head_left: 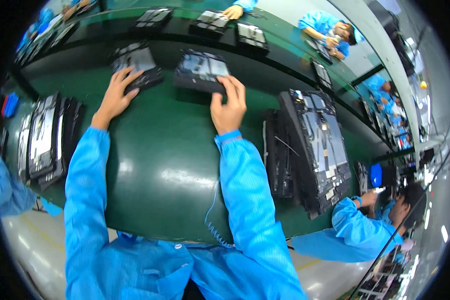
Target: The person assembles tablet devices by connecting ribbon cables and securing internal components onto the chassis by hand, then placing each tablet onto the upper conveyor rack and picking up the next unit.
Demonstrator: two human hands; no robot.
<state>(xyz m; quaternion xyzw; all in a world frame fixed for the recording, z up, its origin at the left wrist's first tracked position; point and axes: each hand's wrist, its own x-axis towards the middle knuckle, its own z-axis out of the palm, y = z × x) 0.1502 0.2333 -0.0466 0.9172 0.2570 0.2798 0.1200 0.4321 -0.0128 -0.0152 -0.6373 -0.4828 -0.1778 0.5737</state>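
Observation:
At the far side of the green table, my left hand (118,96) grips the near left edge of a black tray (153,78) carrying a flat opened electronic device (137,60). Its fingers lie over the top and the thumb is at the near side. My right hand (229,106) pinches the near right corner of a second thick black tray (197,82). A similar device with a silvery inside (204,66) rests in that one. A blue band with a coiled cord is on my right wrist. The two trays are apart, side by side.
A stack of black trays with devices (317,150) leans at the right, another stack (47,135) at the left. Beyond a black ledge (175,41), a raised bench holds more devices. A person in blue (345,227) sits close at the right; other people work beyond.

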